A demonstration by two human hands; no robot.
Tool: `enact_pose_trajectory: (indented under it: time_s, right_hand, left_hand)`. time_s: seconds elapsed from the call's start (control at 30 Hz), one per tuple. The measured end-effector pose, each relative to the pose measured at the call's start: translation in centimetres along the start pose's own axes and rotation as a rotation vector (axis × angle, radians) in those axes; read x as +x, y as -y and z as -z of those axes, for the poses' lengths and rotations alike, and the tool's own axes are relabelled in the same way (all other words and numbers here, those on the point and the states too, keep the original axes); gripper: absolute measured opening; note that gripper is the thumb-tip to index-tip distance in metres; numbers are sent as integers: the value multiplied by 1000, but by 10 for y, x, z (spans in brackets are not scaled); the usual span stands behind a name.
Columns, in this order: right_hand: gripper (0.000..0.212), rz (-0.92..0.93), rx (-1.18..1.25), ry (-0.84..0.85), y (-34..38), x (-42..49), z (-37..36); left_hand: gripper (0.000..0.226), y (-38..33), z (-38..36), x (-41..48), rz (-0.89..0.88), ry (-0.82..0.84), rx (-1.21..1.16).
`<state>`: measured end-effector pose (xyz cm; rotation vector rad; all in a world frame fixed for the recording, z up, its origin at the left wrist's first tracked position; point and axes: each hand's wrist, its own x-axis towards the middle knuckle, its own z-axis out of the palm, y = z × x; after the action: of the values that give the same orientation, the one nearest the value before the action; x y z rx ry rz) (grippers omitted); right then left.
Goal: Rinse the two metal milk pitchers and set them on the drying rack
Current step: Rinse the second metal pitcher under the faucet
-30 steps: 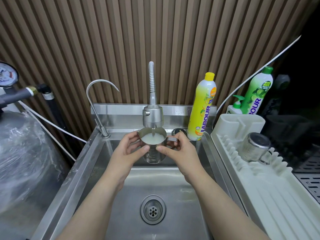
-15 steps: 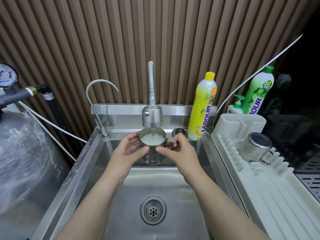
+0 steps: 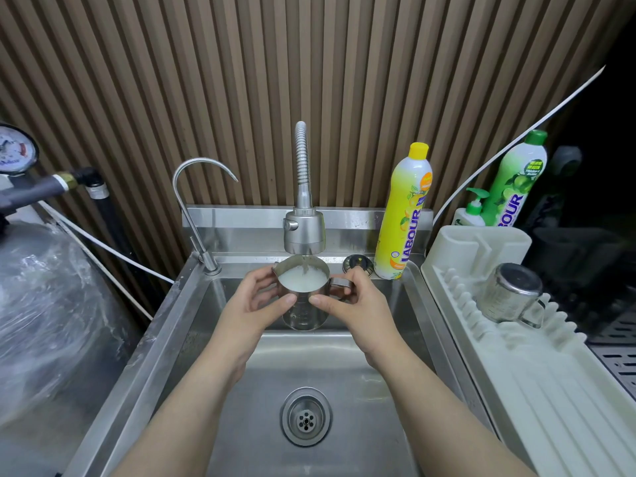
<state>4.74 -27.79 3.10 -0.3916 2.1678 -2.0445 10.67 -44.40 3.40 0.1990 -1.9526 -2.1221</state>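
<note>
I hold a metal milk pitcher upright over the sink, right under the spray faucet head. Water runs into it and the inside is full of milky white liquid. My left hand wraps its left side. My right hand grips its right side at the handle. A second metal pitcher lies upside down and tilted on the white drying rack to the right, handle toward me.
The steel sink has a drain below my hands. A thin curved tap stands at back left. A yellow soap bottle, a green bottle and a small pump bottle stand behind. A plastic-wrapped tank is at left.
Both hands keep the pitcher still under the running faucet; the milky liquid stands about as high in it as before.
</note>
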Motion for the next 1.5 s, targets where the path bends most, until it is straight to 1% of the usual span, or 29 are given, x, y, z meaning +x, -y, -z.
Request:
enact_pose_trajectory:
  time_s: [0.13,0.3,0.43,0.97,1.07,1.23,1.5]
  right_hand:
    - [44,0,15,-2,-2,0,0]
    - [37,0,24,9,-4,1,1]
    - [39,4,29,3,-5,1,1]
    - [37,-8,8,-16,2,-2,0]
    - [38,14,12,-22,8,-2,1]
    - [39,50,-4,-20,19,-1,2]
    - [33,59,27,-9,15,0,1]
  left_hand:
    - [53,2,1,2,8,4,-4]
    - [47,4,2,2,3,0,-17]
    - [41,5,-1,2,-9,-8,-25]
    - [43,2,-1,0,-6,-11,-20]
    - [42,-4,-2,2,-21,0,-22]
    - [49,-11,-2,4,-41,8,-39]
    - [50,-10,-2,4,-48,10,-38]
